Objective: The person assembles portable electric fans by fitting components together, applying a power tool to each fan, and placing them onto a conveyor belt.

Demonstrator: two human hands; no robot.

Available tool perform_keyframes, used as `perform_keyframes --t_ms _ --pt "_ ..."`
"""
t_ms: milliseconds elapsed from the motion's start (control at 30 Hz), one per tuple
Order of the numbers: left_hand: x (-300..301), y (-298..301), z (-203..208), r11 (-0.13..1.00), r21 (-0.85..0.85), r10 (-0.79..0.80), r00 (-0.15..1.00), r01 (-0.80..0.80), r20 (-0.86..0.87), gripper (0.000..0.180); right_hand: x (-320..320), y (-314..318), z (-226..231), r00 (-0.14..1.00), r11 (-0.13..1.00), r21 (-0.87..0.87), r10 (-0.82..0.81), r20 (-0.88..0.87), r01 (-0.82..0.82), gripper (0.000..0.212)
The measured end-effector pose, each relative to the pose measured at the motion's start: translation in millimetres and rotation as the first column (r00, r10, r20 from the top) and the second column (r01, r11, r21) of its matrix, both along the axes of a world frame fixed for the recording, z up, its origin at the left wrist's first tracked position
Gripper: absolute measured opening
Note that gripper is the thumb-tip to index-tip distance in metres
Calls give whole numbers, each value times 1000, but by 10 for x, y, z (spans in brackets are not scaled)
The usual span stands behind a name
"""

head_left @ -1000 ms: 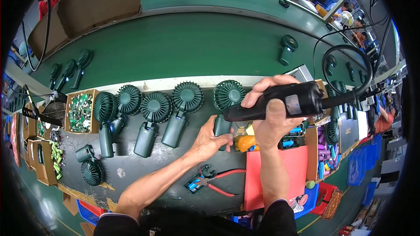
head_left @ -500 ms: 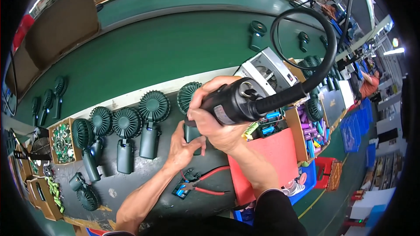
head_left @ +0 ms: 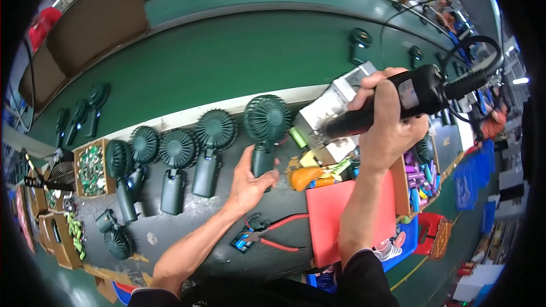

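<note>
Left hand (head_left: 250, 185) clamped round the handle of a dark green handheld fan (head_left: 267, 118), fan head pointing away from the wrist. Right hand (head_left: 385, 136) wrapped tight round a black corded tool (head_left: 426, 94), nose aimed left, in front of a silver-white box (head_left: 338, 111); can't tell if they touch.

Worktop (head_left: 205, 239): dark, scuffed, chipped along the near edge. Row of green fans (head_left: 179, 148) left of left hand; carton of circuit boards (head_left: 92, 167) beyond the row. Red-handled pliers (head_left: 284, 244) nearer the body than left hand. Orange item (head_left: 305, 177) between the hands. Red mat (head_left: 327, 222) under right forearm; carton of purple and blue cylinders (head_left: 418, 179) right of that forearm.

Past both hands: green belt (head_left: 227, 51), more fans on it. Cardboard (head_left: 96, 20) far out, left of left hand. Room: blue crates (head_left: 475, 176) and red stool (head_left: 427, 234) on the green floor, right of right forearm; people along the far side, blurry.
</note>
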State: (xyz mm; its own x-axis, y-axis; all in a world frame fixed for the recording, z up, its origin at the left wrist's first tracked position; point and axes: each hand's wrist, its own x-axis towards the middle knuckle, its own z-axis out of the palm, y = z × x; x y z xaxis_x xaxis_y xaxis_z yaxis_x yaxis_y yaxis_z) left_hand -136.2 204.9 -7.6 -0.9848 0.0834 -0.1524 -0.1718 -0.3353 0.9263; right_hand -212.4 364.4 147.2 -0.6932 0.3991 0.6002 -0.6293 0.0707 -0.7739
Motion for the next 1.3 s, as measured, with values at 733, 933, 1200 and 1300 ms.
perform_keyframes --t_ms 733,933,1200,1300 --pt "-32 -47 46 972 233 -44 996 27 71 32 -21 -266 -367 894 889 -96 441 -79 -447 37" --pt "-41 -149 45 973 229 -37 997 19 73 32 -53 -432 -439 881 875 -106 471 -33 -472 37" --pt "-19 -88 44 994 106 9 992 -23 123 44 -11 -527 -565 861 898 -161 439 256 -410 43" --pt "-52 -220 -56 999 51 7 999 -9 36 48 -40 -609 -387 888 898 -27 438 142 -439 46"
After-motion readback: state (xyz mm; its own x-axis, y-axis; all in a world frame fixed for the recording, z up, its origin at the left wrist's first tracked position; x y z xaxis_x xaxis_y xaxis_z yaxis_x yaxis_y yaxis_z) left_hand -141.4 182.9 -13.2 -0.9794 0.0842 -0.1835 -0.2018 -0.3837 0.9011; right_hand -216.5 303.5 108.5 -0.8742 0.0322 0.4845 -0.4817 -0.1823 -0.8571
